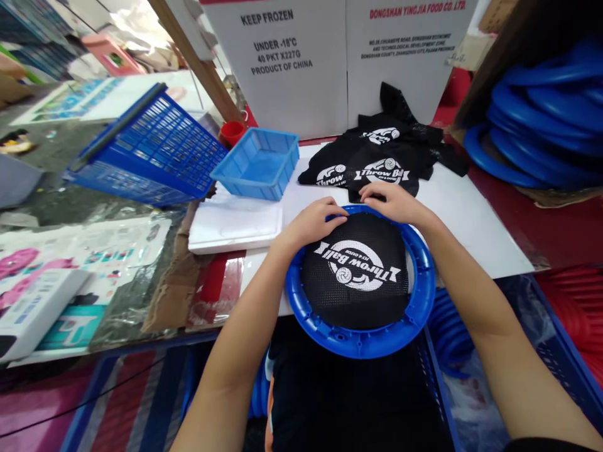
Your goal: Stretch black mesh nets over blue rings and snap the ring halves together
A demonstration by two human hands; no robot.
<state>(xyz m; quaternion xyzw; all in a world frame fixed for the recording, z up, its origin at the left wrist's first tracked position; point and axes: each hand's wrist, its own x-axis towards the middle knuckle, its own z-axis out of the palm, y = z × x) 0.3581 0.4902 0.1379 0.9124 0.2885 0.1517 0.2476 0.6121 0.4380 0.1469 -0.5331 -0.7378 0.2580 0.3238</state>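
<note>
A blue plastic ring [301,301] rests at the front edge of the white work surface, close to my body. Inside it lies a black mesh disc [330,295] printed "Throw Ball", its lettering upside down to me. At the ring's far left, my left hand [316,221] has its thumb and fingers closed on the mesh edge. My right hand [393,202] is at the far rim with fingers curled in; what its fingertips hold is hidden. Just beyond lies a loose pile of black mesh pieces [391,147] with the same print.
A light-blue tray [257,163] sits on white foam [235,223] beside a tilted blue basket [155,144]. White cartons [292,94] stand behind. Blue rings [541,119] are stacked at right; red rings [577,314] fill a crate lower right.
</note>
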